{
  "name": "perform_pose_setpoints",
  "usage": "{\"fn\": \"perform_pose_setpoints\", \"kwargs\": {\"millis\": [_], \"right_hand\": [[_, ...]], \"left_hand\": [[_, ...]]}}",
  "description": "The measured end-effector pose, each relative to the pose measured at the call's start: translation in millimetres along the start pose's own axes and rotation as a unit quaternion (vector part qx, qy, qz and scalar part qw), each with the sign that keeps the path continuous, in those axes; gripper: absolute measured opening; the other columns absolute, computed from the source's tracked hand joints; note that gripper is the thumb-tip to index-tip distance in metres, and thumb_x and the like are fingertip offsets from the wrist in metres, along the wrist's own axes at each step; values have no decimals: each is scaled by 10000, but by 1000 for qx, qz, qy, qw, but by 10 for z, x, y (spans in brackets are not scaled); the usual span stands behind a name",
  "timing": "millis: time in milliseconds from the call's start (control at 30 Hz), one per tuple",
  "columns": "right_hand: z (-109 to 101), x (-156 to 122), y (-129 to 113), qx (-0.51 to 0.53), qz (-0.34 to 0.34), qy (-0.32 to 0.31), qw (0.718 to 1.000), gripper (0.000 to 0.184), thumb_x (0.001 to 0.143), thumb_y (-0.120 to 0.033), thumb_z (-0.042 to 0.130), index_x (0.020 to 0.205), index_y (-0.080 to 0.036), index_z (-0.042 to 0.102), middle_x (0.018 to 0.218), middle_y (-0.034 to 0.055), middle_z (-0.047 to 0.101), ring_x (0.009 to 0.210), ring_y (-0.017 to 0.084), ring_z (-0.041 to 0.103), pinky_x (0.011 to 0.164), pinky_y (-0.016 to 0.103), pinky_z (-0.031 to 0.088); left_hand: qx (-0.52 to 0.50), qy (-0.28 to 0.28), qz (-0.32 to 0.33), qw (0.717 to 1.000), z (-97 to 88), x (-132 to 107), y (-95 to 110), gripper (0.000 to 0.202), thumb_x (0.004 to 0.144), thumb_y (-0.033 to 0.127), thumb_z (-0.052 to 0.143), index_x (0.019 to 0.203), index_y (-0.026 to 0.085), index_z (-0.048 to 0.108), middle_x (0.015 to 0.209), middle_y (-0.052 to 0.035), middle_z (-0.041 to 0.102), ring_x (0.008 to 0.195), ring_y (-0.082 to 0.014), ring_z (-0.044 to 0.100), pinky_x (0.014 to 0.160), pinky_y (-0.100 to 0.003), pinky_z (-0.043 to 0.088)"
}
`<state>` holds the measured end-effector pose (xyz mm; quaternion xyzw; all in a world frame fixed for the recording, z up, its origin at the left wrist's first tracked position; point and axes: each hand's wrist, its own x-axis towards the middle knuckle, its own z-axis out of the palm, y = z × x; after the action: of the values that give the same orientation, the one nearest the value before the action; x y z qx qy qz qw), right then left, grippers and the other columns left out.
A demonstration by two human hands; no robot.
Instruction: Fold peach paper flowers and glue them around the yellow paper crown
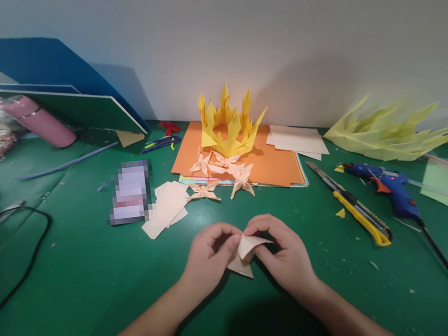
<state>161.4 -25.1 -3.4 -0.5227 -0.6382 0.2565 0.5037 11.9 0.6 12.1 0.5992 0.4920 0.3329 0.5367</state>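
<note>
One folded pale paper (pixel 248 248) between your fingertips (pixel 234 241), your left hand (pixel 209 253) pinched closed on its left, your right hand (pixel 285 247) likewise gripping its raised right side.

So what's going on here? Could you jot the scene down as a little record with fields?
left hand: pinching a pale, partly folded paper piece
right hand: pinching the same piece
beyond the hands: pale folded flowers
behind the flowers: yellow paper crown, standing on orange paper
tools, right: yellow utility knife, blue glue gun
surface: green table
</note>
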Motion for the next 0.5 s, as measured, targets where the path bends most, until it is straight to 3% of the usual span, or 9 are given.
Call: {"fn": "perform_pose_setpoints", "kwargs": {"millis": [200,333,500], "right_hand": [[-8,7,-21,0,0,-4,1000,198,675,-65,514,759,-232,580,724,-14,639,688,143,598,628,249,472],[-3,-6,-21,-9,-14,-15,1000,139,708,-102,544,753,-231,571,711,-12,641,668,146,600,616,256,471],[3,-15,-2,-15,-13,-11,1000,198,674,-63,485,739,-235,560,701,-8,634,662,155,600,599,264,472]], "left_hand": [[-15,-4,57,998,-14,5,8,193,776,330,561,701,173,643,714,-35,652,688,-150,588,661,-265,465],[-47,-13,14,999,-4,-5,22,195,730,355,614,670,170,607,652,-12,598,605,-126,548,565,-238,444],[-71,-14,-38,997,-6,6,57,185,703,335,628,648,166,578,638,7,570,589,-109,513,558,-230,432]]}}
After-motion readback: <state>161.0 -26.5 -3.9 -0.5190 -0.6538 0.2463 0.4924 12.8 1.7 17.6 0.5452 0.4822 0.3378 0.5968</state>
